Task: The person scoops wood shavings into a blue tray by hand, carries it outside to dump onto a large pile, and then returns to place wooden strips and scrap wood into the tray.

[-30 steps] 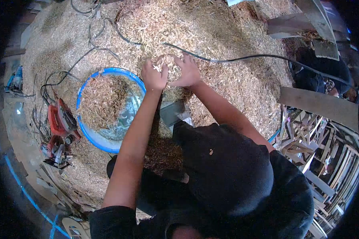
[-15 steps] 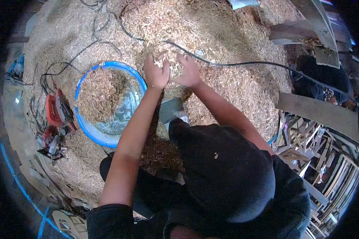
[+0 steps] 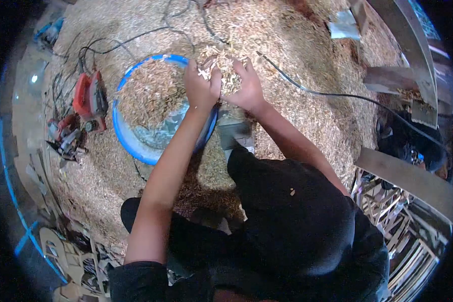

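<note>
Between my two cupped hands is a heap of pale wood shavings [image 3: 227, 68]. My left hand [image 3: 202, 89] curls around its left side, thumb inward, with loose curls on the fingers. Pressing from the other side is my right hand [image 3: 248, 91], fingers curved over the shavings. Just left of them stands a round basin with a blue rim [image 3: 117, 126]; my left forearm crosses over its right part. A large pile of shavings [image 3: 153, 90] fills the far left of the basin, and its pale bottom shows on the near side.
Shavings cover the floor [image 3: 297, 121]. A black cable [image 3: 327, 94] runs across it to the right. Red power tools [image 3: 88, 95] lie left of the basin. Boards [image 3: 405, 173] and wood offcuts [image 3: 387, 201] lie at right, near a partly visible person [image 3: 412, 136].
My hands, cupped around shavings, appear lifted from the floor pile and closer to the basin. The view has shifted, so the basin and tools sit further right and higher.
</note>
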Tool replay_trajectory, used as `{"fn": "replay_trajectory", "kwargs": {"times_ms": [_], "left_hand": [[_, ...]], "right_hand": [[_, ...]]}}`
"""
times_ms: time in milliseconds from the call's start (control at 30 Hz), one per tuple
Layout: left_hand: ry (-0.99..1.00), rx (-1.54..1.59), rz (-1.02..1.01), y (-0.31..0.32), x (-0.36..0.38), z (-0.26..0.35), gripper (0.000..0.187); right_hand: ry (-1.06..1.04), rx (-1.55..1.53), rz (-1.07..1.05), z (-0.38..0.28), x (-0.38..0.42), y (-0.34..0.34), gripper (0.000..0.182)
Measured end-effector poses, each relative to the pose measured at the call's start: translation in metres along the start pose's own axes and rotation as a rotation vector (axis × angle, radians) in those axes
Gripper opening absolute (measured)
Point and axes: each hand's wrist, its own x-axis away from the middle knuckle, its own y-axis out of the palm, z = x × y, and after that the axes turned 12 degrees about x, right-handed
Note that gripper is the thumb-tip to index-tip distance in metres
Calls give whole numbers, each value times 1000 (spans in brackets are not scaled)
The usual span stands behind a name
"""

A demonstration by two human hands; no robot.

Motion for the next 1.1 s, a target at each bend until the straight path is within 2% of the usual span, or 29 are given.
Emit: {"fn": "replay_trajectory", "kwargs": {"times_ms": [67, 133, 167, 233, 267, 300, 467, 533, 633, 767, 833, 900, 1000, 1100], "left_hand": [[11, -145, 60, -19, 11, -27, 62], [130, -352, 214, -43, 19, -21, 64], [-51, -244, 135, -62, 24, -9, 70], [-38, -267, 176, -87, 35, -11, 70], [-30, -263, 200, -92, 43, -15, 70], [-113, -337, 241, -98, 58, -22, 75], [-107, -344, 306, -142, 101, -44, 79], [-123, -161, 352, -145, 108, -49, 79], [-174, -241, 322, -156, 120, -55, 79], [-316, -324, 293, -170, 127, -67, 78], [-321, -349, 296, -162, 129, -65, 76], [-328, -362, 297, -164, 130, -61, 74], [-281, -641, 88, -171, 133, -58, 89], [-274, -561, 194, -174, 135, -68, 89]], "right_hand": [[-35, 55, -102, -24, -7, 2, 102], [-85, 44, -100, -39, -9, 17, 99], [-162, 20, -102, -47, -10, 23, 101], [-243, -138, -167, -63, -13, 34, 107], [-243, -139, -167, -67, -12, 37, 107], [-299, -105, -201, -73, -12, 42, 109], [-496, -11, -267, -104, -1, 78, 113], [-525, -23, -275, -105, 2, 87, 112], [-568, 86, -288, -107, 8, 100, 113], [-602, 11, -301, -119, 13, 114, 117], [-602, 210, -305, -118, 9, 97, 122], [-601, 233, -341, -119, 9, 88, 123], [-605, 292, -420, -112, 5, 80, 127], [-593, 214, -346, -99, 1, 81, 129]]}}
